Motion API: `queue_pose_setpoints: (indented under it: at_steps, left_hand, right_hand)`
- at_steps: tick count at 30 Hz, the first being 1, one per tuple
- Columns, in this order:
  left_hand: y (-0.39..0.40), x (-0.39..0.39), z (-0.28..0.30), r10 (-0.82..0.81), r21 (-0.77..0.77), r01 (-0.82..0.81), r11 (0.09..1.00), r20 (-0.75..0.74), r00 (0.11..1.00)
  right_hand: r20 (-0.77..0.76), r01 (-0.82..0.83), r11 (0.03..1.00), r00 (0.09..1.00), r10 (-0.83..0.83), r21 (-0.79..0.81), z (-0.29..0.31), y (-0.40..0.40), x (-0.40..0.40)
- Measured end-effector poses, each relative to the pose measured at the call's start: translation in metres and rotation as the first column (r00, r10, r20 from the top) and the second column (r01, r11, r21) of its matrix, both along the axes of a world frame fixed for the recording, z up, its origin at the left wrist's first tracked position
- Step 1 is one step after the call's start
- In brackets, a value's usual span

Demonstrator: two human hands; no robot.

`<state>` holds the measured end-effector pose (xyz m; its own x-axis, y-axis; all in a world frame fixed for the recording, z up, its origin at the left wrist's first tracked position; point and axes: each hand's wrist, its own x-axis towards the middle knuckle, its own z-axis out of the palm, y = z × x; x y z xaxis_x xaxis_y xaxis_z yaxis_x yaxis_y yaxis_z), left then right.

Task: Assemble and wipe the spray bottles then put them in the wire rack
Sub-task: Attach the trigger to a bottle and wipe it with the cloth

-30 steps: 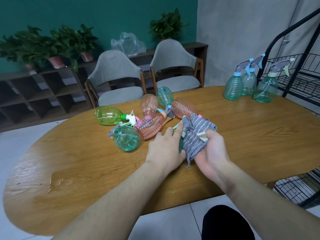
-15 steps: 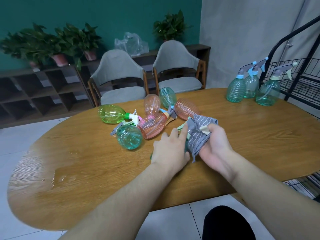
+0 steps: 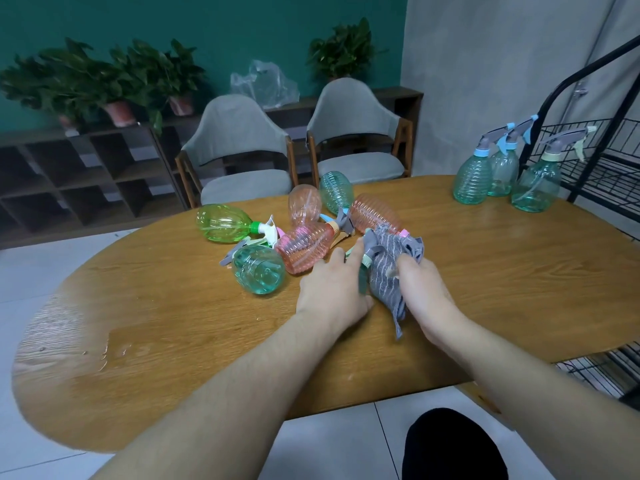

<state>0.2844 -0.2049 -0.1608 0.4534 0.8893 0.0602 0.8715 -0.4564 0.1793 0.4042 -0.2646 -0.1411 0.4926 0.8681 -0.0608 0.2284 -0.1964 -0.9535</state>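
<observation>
My left hand (image 3: pixel 332 289) grips a teal spray bottle (image 3: pixel 361 284) that lies on the wooden table (image 3: pixel 173 323); the bottle is mostly hidden between my hands. My right hand (image 3: pixel 420 289) holds a grey striped cloth (image 3: pixel 389 268) wrapped over that bottle. Just beyond lies a pile of loose bottles: a green one (image 3: pixel 223 223), a teal one (image 3: pixel 258 270), pink ones (image 3: pixel 304 247) and another teal one (image 3: pixel 336 192). Three assembled teal bottles (image 3: pixel 472 180) stand upright at the table's far right, beside the black wire rack (image 3: pixel 602 168).
Two grey chairs (image 3: pixel 242 147) stand behind the table. A dark shelf unit (image 3: pixel 69 178) with potted plants runs along the green wall. A lower rack shelf (image 3: pixel 606 372) shows under the table's right edge.
My right hand has slid the cloth along the bottle toward me and turned over it. My left hand keeps its grip in the same place.
</observation>
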Motion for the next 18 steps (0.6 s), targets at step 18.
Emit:
queue_pose_setpoints:
  at_steps: [18]
  left_hand:
    - [-0.004,-0.007,-0.001,-0.026,0.023,0.025,0.999,0.042,0.999]
  right_hand:
    - [0.341,-0.162,0.965,0.913,0.226,-0.205,0.019,0.039,0.027]
